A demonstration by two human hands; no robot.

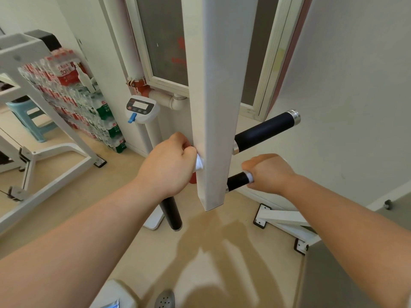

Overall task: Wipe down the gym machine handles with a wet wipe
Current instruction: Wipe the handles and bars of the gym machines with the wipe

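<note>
1. A person's left hand [168, 163] closes around a white wet wipe [198, 162], pressed against the left side of the white machine post [214, 130].
2. The right hand [270, 173] grips the lower black handle [236, 181] right of the post; white shows at its fingers.
3. The upper black handle [264, 131] juts free above the right hand.

Black handles [265, 132], white wipe [199, 162] bunched.

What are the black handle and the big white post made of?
The black handle looks like matte rubber or foam grip, though it could be plastic; its shiny silver end cap looks like metal. The white post seems painted metal: smooth, square-edged, with a faint sheen.
</note>
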